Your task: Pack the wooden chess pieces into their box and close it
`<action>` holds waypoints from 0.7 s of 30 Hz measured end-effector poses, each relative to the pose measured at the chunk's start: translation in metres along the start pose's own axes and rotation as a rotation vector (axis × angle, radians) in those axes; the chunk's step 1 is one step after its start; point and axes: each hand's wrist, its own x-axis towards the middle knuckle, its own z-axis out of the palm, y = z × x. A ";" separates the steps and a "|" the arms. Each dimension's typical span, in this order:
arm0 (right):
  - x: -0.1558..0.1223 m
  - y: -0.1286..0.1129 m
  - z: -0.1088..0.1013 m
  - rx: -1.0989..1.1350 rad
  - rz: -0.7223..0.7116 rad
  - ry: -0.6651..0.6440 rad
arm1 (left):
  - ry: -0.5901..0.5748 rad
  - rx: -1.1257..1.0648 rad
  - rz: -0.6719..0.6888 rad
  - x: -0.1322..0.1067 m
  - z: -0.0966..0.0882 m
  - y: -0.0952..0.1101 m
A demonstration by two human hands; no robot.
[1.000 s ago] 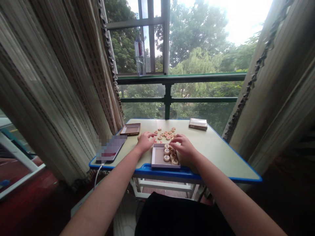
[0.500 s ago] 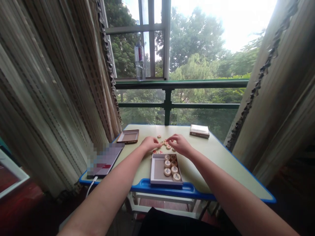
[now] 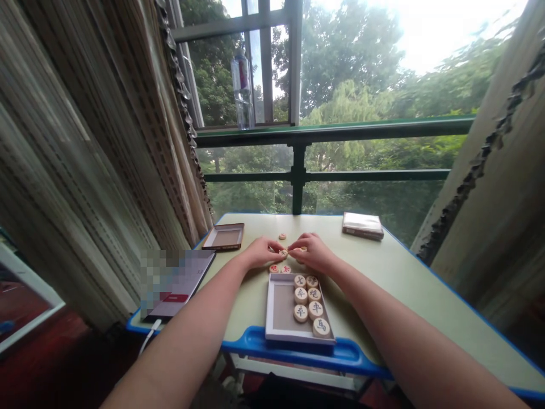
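Observation:
My left hand (image 3: 259, 253) and my right hand (image 3: 312, 251) meet over a heap of round wooden chess pieces (image 3: 283, 253) on the pale green table (image 3: 383, 272). Both have curled fingers cupped around the pieces. Two red-marked pieces (image 3: 280, 268) lie just in front of my hands, and a single piece (image 3: 282, 236) sits behind them. Nearer me stands a shallow white box (image 3: 279, 309) holding several pieces (image 3: 310, 301) in two columns on its right side.
A brown box lid (image 3: 223, 236) lies at the back left, a closed book-like box (image 3: 363, 225) at the back right. A tablet (image 3: 179, 283) with a cable rests at the left edge. Curtains flank the window; a bottle (image 3: 240, 91) stands on the sill.
My hands have drawn the loose pieces together into a tight heap between them. The camera has shifted, so the table and white box now sit lower and closer.

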 end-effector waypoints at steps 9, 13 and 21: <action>-0.002 0.000 0.002 0.015 -0.048 0.092 | 0.044 -0.165 0.080 -0.006 -0.001 0.015; -0.003 -0.004 0.000 0.059 -0.047 0.150 | 0.128 -0.269 0.080 -0.005 0.001 0.017; -0.005 -0.003 -0.002 0.090 -0.033 0.159 | 0.121 -0.340 0.107 -0.007 0.000 0.016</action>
